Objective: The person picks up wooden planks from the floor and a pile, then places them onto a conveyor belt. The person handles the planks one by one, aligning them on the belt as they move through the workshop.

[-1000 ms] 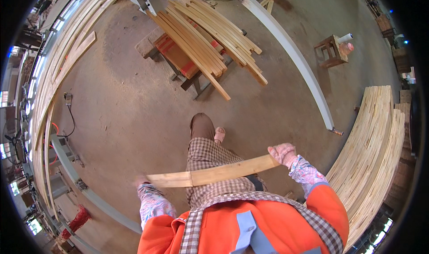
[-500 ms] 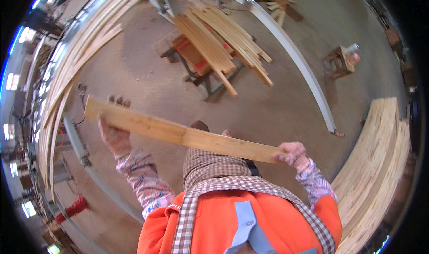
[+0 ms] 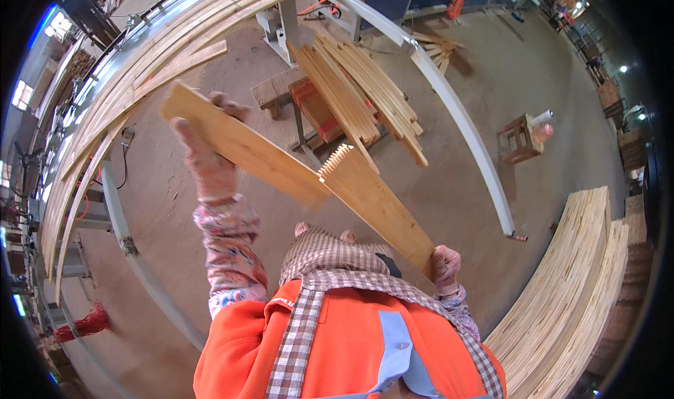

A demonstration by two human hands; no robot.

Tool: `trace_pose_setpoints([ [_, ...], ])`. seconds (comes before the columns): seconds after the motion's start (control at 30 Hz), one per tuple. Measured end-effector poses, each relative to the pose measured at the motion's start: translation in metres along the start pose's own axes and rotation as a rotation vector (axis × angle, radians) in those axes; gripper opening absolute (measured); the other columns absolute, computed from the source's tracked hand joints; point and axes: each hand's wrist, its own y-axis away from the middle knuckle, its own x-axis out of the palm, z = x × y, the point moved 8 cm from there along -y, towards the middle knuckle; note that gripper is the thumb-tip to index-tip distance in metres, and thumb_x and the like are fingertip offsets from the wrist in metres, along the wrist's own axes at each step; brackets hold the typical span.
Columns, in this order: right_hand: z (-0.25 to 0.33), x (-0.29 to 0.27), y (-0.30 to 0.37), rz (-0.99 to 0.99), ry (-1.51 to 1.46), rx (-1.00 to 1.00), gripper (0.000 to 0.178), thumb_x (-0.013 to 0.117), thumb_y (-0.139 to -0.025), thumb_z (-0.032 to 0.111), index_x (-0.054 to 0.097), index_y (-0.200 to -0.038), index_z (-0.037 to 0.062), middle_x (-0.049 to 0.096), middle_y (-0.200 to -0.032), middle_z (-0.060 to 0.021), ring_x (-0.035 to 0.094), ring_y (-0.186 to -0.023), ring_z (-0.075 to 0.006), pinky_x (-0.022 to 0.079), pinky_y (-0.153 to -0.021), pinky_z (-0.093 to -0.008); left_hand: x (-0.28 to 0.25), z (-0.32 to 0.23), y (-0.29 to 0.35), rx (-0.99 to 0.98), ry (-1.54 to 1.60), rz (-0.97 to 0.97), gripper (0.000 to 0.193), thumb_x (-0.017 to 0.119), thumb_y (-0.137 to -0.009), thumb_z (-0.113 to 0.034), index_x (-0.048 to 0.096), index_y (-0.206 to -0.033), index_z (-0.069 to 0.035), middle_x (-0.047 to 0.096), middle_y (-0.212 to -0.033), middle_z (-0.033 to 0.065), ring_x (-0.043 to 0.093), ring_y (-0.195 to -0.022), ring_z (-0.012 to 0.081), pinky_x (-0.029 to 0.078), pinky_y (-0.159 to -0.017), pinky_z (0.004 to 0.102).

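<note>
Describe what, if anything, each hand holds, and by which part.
The left hand grips a wooden board near its upper end; the right hand, a second board by its lower end.

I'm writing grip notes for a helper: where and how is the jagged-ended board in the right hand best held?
Probably grip the board at its plain lower end, coming from the right, where the right hand holds it, thumb and fingers pressing opposite flat faces. Its upper end is cut into teeth and appears close to the other board, so gripping there looks awkward.
</note>
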Motion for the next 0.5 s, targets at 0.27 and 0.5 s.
trace_pose_setpoints([
  [0.27, 0.044, 0.032, -0.05, -0.088, -0.011, -0.114, 0.063, 0.049, -0.094, 0.06, 0.057, -0.067, 0.0031, 0.047, -0.055, -0.0009, 0.047, -0.053, -0.0105, 0.038, -0.048, -0.0294, 0.068, 0.043, 0.028, -0.158, 0.165, 0.155, 0.099, 0.067, -0.066, -0.076, 0.041, -0.134, -0.009, 0.062, -0.111, 0.0125, 0.065, -0.092, 0.0253, 0.057, -0.081, 0.0434],
  [0.5, 0.051, 0.067, -0.077, -0.066, -0.042, -0.259, 0.058, 0.052, -0.093, 0.058, 0.06, -0.074, 0.0036, 0.057, -0.064, -0.004, 0.055, -0.061, -0.0145, 0.043, -0.056, -0.0302, 0.086, 0.029, 0.028, -0.167, 0.358, 0.264, 0.105, 0.089, -0.06, -0.048, 0.033, -0.139, -0.006, 0.057, -0.121, 0.0203, 0.064, -0.104, 0.0323, 0.055, -0.088, 0.0465],
])
